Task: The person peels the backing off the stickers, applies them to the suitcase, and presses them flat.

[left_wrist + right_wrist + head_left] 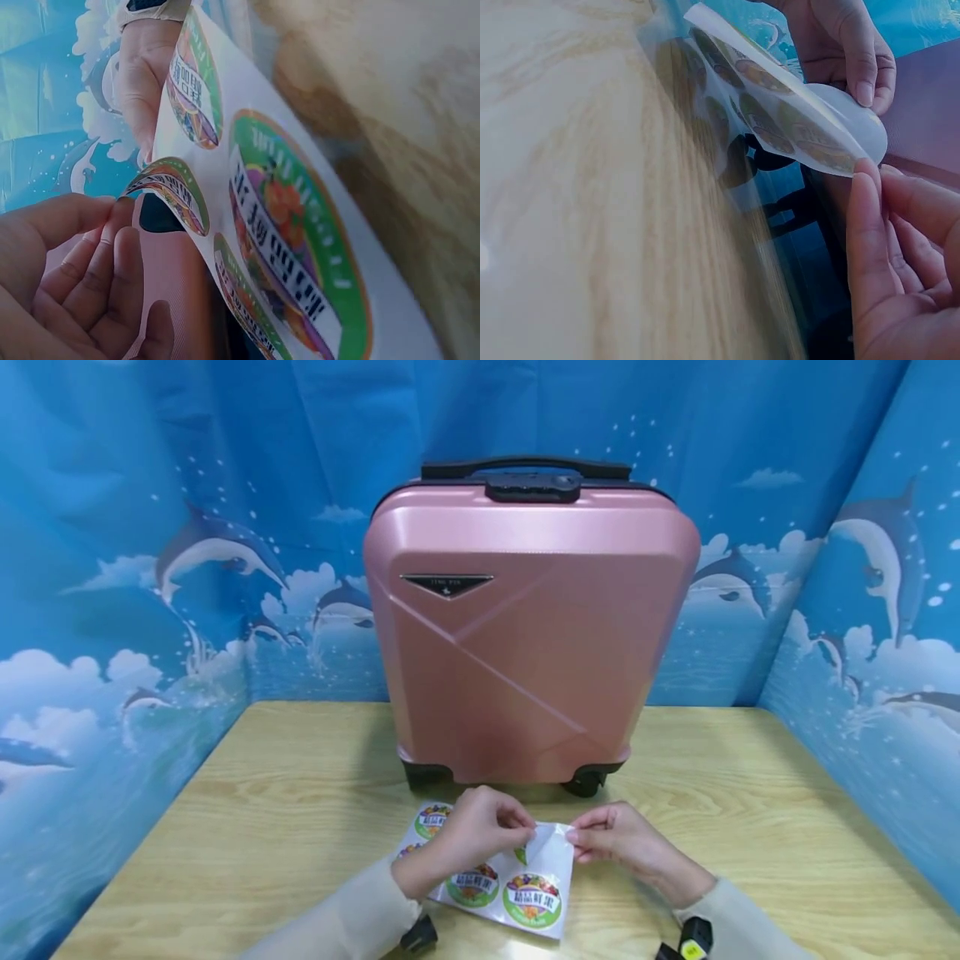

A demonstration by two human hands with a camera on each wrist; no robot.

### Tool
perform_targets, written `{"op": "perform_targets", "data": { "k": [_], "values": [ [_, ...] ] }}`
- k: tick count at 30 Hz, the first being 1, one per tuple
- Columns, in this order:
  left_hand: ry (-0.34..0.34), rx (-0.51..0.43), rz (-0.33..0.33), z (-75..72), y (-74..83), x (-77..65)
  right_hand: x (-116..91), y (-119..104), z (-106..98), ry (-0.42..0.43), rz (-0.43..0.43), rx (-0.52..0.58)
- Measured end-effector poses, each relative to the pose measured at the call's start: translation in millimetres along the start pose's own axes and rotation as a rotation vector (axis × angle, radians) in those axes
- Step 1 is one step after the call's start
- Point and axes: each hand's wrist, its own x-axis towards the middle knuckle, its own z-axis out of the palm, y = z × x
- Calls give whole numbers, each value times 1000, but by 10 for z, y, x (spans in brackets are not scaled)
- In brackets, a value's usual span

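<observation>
A white sheet of round fruit stickers [566,857] is held in front of the suitcase, printed with colourful fruit, green bands and dark characters. My left hand [480,828] pinches the edge of one sticker [178,185], which curls partly away from the sheet. In the right wrist view that sticker's white back [853,120] shows beneath the left fingers. My right hand [628,845] grips the sheet's far right corner between thumb and fingers. Several other stickers lie flat on the sheet, and my left hand and forearm hide some of them in the head view.
Upright behind both hands stands a pink hard-shell suitcase [517,652] with a black top handle and black wheels. It rests on a light wood table [300,777]. Blue curtains [315,435] with dolphins and clouds enclose the table at the back and sides.
</observation>
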Motion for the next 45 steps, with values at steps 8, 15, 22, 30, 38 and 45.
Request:
{"op": "perform_targets", "data": {
  "k": [8,15,22,30,38,45],
  "values": [
    [49,1,33,-36,-14,6,-1,-1,-19,7,-9,16],
    [76,-6,29,-78,-5,12,-3,0,-25,9,-7,15],
    [96,6,52,-112,1,35,0,-7,-48,24,23,16],
    [109,26,61,-191,-18,20,5,-35,-71,8,-5,-28],
    [134,-3,58,-277,-41,-26,7,-48,-64,6,-9,-84],
    [181,-21,101,-362,-32,-73,-21,-78,-73,14,-11,-130]
  ]
}}
